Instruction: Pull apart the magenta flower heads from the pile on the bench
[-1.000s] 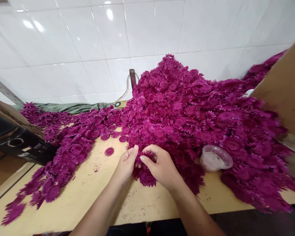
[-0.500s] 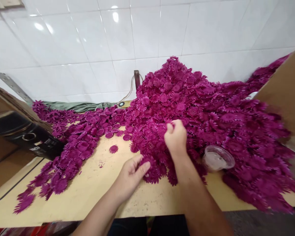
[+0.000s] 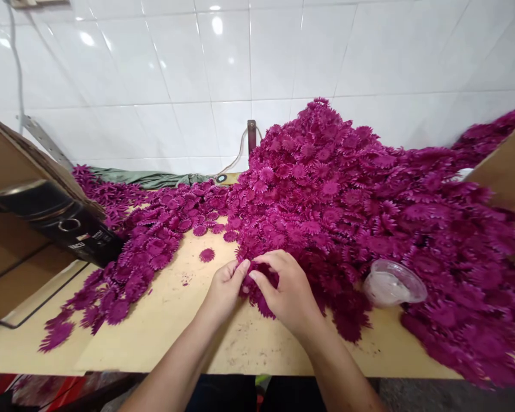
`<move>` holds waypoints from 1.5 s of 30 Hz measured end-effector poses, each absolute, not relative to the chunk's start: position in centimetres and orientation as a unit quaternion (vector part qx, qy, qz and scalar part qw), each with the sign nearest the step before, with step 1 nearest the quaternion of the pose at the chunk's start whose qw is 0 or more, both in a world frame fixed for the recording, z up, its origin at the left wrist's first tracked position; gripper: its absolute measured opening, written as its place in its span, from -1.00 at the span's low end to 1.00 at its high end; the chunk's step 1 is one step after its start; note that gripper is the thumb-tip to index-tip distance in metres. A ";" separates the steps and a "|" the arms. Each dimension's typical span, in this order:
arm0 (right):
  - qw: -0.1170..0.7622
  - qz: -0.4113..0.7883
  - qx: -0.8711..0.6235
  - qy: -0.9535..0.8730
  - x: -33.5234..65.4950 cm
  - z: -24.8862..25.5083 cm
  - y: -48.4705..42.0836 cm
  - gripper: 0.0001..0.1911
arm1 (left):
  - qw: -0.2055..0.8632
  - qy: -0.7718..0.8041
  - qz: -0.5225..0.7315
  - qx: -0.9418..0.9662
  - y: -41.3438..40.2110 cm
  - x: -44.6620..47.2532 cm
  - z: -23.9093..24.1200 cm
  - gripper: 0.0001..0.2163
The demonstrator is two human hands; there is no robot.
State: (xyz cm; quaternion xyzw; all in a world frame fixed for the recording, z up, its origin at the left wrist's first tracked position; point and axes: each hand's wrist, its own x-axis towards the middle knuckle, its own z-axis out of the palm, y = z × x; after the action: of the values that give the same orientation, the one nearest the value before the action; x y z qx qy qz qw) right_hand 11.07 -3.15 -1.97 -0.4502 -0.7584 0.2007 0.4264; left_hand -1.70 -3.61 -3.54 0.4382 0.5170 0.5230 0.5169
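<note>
A big heap of magenta fabric flowers (image 3: 339, 189) covers the right and middle of a pale wooden table (image 3: 163, 332). At its near edge, my left hand (image 3: 223, 289) and my right hand (image 3: 285, 289) meet, fingertips pinched together on a small bunch of magenta flowers (image 3: 257, 286). Both hands are closed around the bunch, which they partly hide. A flatter spread of the same flowers (image 3: 141, 257) runs off to the left. One single flower (image 3: 206, 254) lies alone on the bare wood just beyond my left hand.
A clear plastic cup (image 3: 392, 283) lies tipped among the flowers to the right. A black device (image 3: 60, 223) sits by brown cardboard (image 3: 8, 171) at the left. More cardboard (image 3: 506, 171) stands at the right edge. White tiled wall, green cloth (image 3: 150, 178) and a cable behind.
My right hand, which had reached up into the heap half a second ago, has come back down to meet my left hand on the bunch. The camera view has shifted slightly left.
</note>
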 end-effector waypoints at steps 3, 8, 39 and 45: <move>0.405 0.239 -0.450 -0.759 11.0 -2.5 -3.3 -0.78 | 0.518 0.516 0.524 0.436 -3.5 -1.6 -4.1 -0.61; 0.419 0.194 -0.472 -0.751 11.0 -2.4 -3.0 -0.84 | 0.552 0.466 0.498 0.480 -4.1 -1.1 -4.0 -0.65; 0.436 0.216 -0.517 -0.704 10.0 -1.5 -2.2 -0.88 | 0.545 0.447 0.502 0.501 -4.1 -1.4 -3.3 -0.62; 0.551 0.137 -0.586 -0.578 12.2 -0.4 1.7 -0.89 | 0.510 0.447 0.499 0.539 -5.8 -1.5 -2.6 -0.69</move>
State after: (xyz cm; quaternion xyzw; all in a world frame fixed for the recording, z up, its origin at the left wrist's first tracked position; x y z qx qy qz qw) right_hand 12.18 1.70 -0.39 -0.5863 -0.5776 0.1372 0.5511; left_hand -1.47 -5.80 -2.57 0.5388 0.4472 0.4993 0.5103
